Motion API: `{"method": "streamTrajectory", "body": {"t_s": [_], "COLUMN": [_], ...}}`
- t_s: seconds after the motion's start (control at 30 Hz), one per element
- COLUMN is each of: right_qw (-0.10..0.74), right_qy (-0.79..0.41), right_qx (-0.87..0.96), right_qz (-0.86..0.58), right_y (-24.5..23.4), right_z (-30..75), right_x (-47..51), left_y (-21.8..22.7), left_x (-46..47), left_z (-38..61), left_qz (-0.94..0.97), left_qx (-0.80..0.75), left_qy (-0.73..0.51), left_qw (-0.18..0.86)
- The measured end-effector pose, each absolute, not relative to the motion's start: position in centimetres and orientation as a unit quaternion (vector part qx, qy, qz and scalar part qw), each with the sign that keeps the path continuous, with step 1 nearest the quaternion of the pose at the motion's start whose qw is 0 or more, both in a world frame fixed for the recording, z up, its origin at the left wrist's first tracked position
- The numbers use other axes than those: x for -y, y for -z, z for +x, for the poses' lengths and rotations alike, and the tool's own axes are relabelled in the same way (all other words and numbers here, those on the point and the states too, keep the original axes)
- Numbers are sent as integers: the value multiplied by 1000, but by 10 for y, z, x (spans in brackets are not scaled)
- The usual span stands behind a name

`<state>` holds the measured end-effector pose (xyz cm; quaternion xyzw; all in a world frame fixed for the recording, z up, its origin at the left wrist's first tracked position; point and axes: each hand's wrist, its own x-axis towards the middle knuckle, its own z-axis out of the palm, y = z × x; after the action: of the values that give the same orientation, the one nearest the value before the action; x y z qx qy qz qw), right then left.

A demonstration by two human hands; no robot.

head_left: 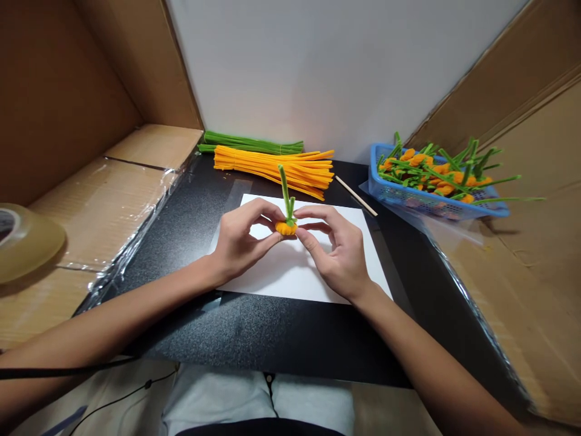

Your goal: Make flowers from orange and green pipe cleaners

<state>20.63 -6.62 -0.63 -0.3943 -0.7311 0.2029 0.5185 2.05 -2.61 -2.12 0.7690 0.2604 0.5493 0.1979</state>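
Note:
Between my two hands, over a white sheet of paper (pixel 290 278), is a small orange pipe-cleaner pumpkin (pixel 285 228) with green stems pointing up. My left hand (pixel 245 239) pinches its left side between thumb and fingers. From the other side, my right hand (pixel 338 245) has thumb and index finger closed at the pumpkin's right edge and the base of the green part. The underside of the pumpkin is hidden from me.
Behind the paper lie orange pipe cleaners (pixel 272 169) and green pipe cleaners (pixel 254 143). A thin wooden stick (pixel 356 195) rests to their right. The blue basket (pixel 436 206) holds several orange-and-green pieces. A tape roll (pixel 34 245) sits left on cardboard.

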Motion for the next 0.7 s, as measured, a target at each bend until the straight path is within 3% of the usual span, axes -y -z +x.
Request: {"method": "streamTrajectory", "body": {"t_s": [0.17, 0.4, 0.7], "right_qw": [514, 549, 483], "right_qy": [-284, -271, -46], "right_qx": [712, 678, 793], "right_qz": [-384, -407, -368], "right_y": [11, 17, 16], "right_z": [204, 211, 215], "right_x": [67, 59, 62], "left_y": [23, 19, 23], "left_x": [24, 23, 14], "left_z": [20, 19, 14], "left_qz": [793, 799, 847], "left_qx": [-247, -243, -229], "left_qy": [-536, -505, -480], "left_qw": [151, 219, -16]}}
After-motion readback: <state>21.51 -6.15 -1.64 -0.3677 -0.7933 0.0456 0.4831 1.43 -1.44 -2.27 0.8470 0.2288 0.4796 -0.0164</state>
